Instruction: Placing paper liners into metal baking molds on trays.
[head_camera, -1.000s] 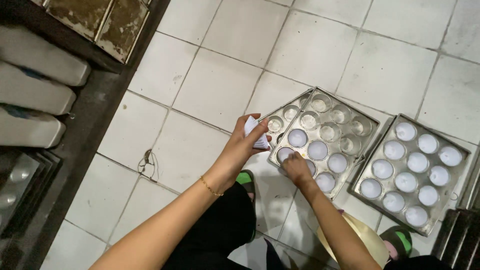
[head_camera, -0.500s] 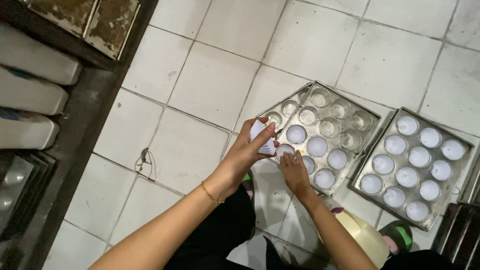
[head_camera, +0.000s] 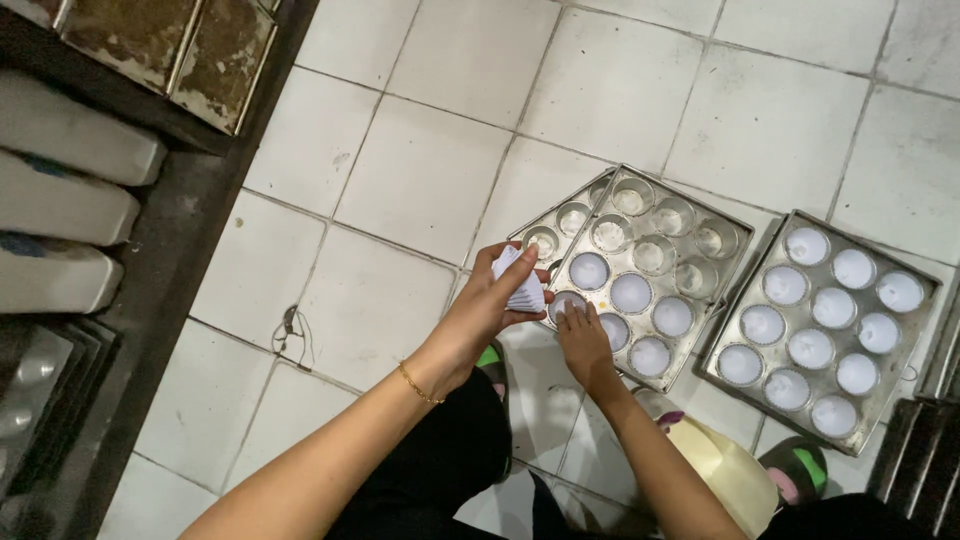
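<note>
My left hand (head_camera: 487, 305) holds a stack of white paper cupcake liners (head_camera: 524, 288) just left of a metal muffin tray (head_camera: 700, 215) on the tiled floor. Fingers of my right hand (head_camera: 583, 338) press a liner into the tray's near-left cup (head_camera: 567, 303). Several near cups hold white liners; the far cups are bare metal. To the right, a second muffin tray (head_camera: 925, 300) has all its cups lined in white.
A dark metal rack (head_camera: 170, 230) runs along the left with white loaf-like shapes (head_camera: 60, 215) and rusty tins (head_camera: 160, 45). A yellow bowl-like object (head_camera: 725, 465) and green sandals (head_camera: 800, 470) lie near my legs. Stacked dark trays (head_camera: 915, 455) sit at the bottom right.
My left hand has shifted slightly right and lower with the liner stack. My right hand has moved from the tray's near edge onto the near-left cup.
</note>
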